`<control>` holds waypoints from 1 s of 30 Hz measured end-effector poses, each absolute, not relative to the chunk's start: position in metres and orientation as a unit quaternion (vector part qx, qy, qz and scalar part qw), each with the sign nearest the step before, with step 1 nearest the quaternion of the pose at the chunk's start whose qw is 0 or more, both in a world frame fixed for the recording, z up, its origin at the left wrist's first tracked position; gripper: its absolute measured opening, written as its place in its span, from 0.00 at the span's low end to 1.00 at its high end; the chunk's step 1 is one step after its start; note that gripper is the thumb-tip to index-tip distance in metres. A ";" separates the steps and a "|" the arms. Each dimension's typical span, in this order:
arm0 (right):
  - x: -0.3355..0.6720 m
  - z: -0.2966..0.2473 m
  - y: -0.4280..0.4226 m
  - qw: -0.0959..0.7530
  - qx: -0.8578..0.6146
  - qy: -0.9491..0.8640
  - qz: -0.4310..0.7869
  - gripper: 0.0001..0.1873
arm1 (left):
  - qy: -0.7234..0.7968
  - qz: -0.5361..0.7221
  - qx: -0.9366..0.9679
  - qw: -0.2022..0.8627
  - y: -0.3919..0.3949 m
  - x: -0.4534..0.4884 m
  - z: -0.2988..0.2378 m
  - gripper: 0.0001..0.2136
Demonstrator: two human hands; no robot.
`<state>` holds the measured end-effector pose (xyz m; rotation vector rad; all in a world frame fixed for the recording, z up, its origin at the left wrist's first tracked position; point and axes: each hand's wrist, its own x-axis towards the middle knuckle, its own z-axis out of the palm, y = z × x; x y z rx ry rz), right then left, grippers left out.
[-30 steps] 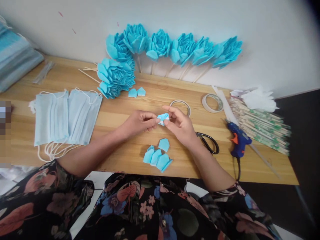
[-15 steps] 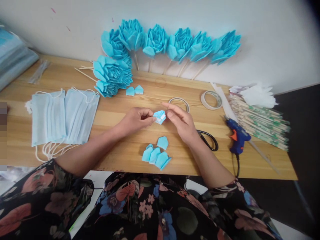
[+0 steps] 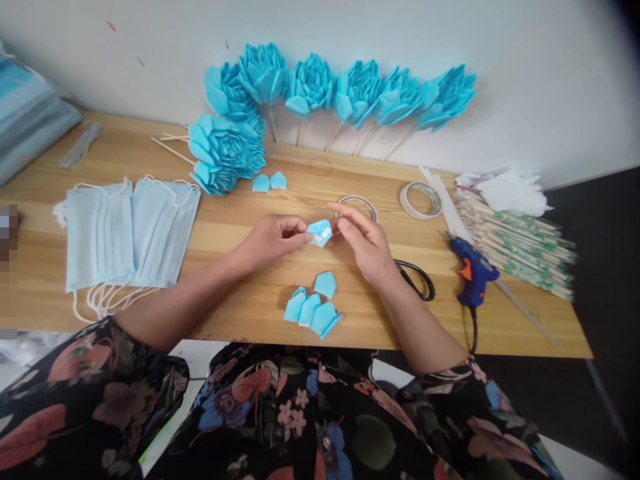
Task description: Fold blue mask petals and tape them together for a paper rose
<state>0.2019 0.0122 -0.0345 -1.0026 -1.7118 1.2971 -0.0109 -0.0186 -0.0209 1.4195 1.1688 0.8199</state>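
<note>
Table (image 3: 380,327) of pale wood carries masks (image 3: 130,230) at the left, paper flowers (image 3: 310,87) along the wall and a glue gun (image 3: 473,270) at the right. Left hand (image 3: 273,240) and right hand (image 3: 367,243) meet over its middle, beyond a pile (image 3: 313,307) of folded pieces near the front edge. Each pinches one side of a small blue petal (image 3: 320,233) between thumb and fingertips.

No text, brand, number or sign can be read anywhere. The paper-wrapped sticks (image 3: 520,243) near the right edge of the surface (image 3: 310,187) carry green printing. It is too small and blurred to make out any words.
</note>
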 end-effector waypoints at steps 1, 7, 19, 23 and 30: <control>0.201 -0.034 0.011 0.368 -0.383 -0.670 0.519 0.20 | 0.492 0.351 0.591 0.535 -0.019 -0.011 -0.021 0.13; 0.193 -0.031 0.005 0.327 -0.366 -0.677 0.548 0.26 | 0.471 0.362 0.589 0.548 -0.018 -0.010 -0.019 0.14; 0.191 -0.028 0.002 0.319 -0.373 -0.702 0.516 0.24 | 0.474 0.352 0.584 0.558 -0.015 -0.011 -0.025 0.13; 0.191 -0.029 0.003 0.318 -0.366 -0.693 0.534 0.24 | 0.472 0.353 0.575 0.567 -0.016 -0.012 -0.023 0.12; 0.195 -0.028 0.008 0.341 -0.360 -0.683 0.536 0.21 | 0.480 0.360 0.567 0.564 -0.016 -0.011 -0.022 0.10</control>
